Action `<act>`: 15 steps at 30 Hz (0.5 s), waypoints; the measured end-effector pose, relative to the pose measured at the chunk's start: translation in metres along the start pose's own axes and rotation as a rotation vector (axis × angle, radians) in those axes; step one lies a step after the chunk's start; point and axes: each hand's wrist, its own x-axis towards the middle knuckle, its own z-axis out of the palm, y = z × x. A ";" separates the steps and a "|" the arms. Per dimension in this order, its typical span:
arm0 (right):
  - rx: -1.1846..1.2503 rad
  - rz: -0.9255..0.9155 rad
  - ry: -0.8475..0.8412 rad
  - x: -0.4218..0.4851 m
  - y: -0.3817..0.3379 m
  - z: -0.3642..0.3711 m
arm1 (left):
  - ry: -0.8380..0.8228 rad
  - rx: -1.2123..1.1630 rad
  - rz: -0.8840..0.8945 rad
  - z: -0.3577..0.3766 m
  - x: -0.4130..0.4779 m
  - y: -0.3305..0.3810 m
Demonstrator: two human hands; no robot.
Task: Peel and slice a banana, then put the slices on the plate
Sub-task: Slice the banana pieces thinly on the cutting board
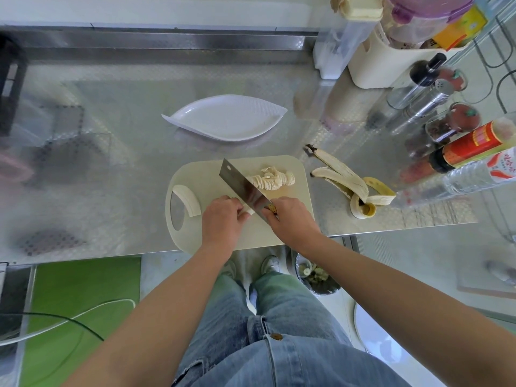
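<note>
Right now the banana stub (247, 210) lies just under the left grip (222, 222), whose fingers curl over it and pin it to the board (201, 169). Its long axis seems to run left to right in the frame, though most of it is hidden. The knife (243, 185) meets it from the right, slanting from upper left down to the right grip (293, 219), which is clamped round the handle. The next cut should therefore fall between the two grips. Up-frame of the blade sits a heap of pale slices (275, 178). An uncut curved half (188, 199) lies at the board's left edge, nearer the left grip. Above, the plate (226, 118) holds nothing yet, and the peel (343, 174) lies on the bench (111, 163) to the right.
</note>
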 end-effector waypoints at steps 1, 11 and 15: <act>0.000 0.002 -0.004 0.000 0.000 0.001 | 0.001 -0.002 -0.002 0.000 0.000 0.000; -0.001 0.035 -0.039 0.001 0.003 0.008 | -0.005 -0.020 -0.016 0.001 0.001 0.000; 0.023 0.010 0.013 0.000 0.003 0.005 | 0.004 -0.004 -0.009 0.001 -0.001 -0.001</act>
